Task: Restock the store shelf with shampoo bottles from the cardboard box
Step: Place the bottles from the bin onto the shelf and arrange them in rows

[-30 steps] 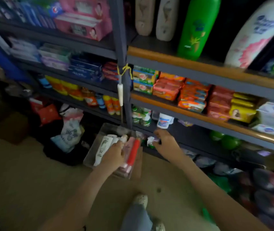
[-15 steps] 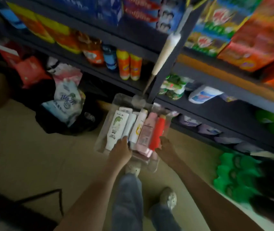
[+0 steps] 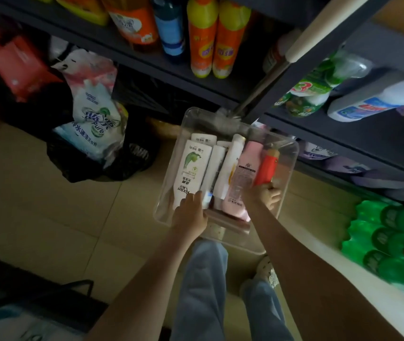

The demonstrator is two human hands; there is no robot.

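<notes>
A clear plastic bin (image 3: 291, 153) sits on the tiled floor in front of the dark shelf unit (image 3: 380, 134). Several bottles lie side by side in it: a white one with a green leaf (image 3: 192, 168), a slim white one (image 3: 214, 168), a cream one (image 3: 231, 163), a pink one (image 3: 244, 173) and a red one (image 3: 267, 166). My left hand (image 3: 191, 215) reaches over the bin's near left edge and pinches the near end of the slim white bottle. My right hand (image 3: 263, 195) curls round the near end of the red bottle. No cardboard box shows.
Orange and yellow bottles (image 3: 203, 38) stand on the shelf above the bin. A brush handle (image 3: 301, 43) hangs down to the bin's far edge. A black bag of detergent pouches (image 3: 93, 124) lies at the left, green bottles (image 3: 392, 237) at the right. My legs (image 3: 203, 279) are just below the bin.
My right hand left the low shelf and came to the bin. Both hands moved from the bin's near rim onto the bottle ends. The view dropped closer to the bin.
</notes>
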